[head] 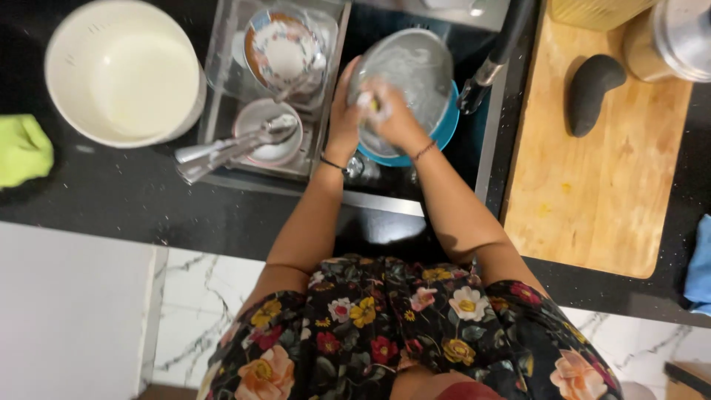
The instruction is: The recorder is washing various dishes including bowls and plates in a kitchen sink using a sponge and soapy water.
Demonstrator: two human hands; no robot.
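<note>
1. My left hand (343,111) grips the near-left rim of the steel bowl (415,70), fingers curled tight over the edge, up in the top centre of the frame over the sink (485,159).
2. My right hand (392,118) is closed around a small scrubber (368,100), pale with a touch of yellow, pressed against the bowl's inner wall. How much of it there is I cannot tell; my fingers hide most of it.
3. The bowl sits tilted toward me, just above a blue dish (444,133) that peeks out beneath its lower edge. I think keeping that tilt is wise, so suds run down into the sink and not onto the worktop (111,200).
4. My judgement: firm circles along the wall, turning the bowl with the left hand rather than stretching the right wrist.
5. The black tap (496,55) hangs just right of the bowl, close to the rim. I would watch for knocking steel against it.
6. Left of the bowl, the rack (215,81) carries a patterned bowl (281,48), a small white cup (270,133) and long-handled spoons (222,152) sticking out toward the lower left. Elbow care needed there, I reckon.
7. Far upper left stands a big white tub (122,70), with a green cloth (22,148) at the left edge.
8. On the right lies a wooden board (600,178) with a dark curved stone (592,89) on it, well apart from my hands.
9. A wet rim is slippery, so I would keep the left grip snug.
</note>
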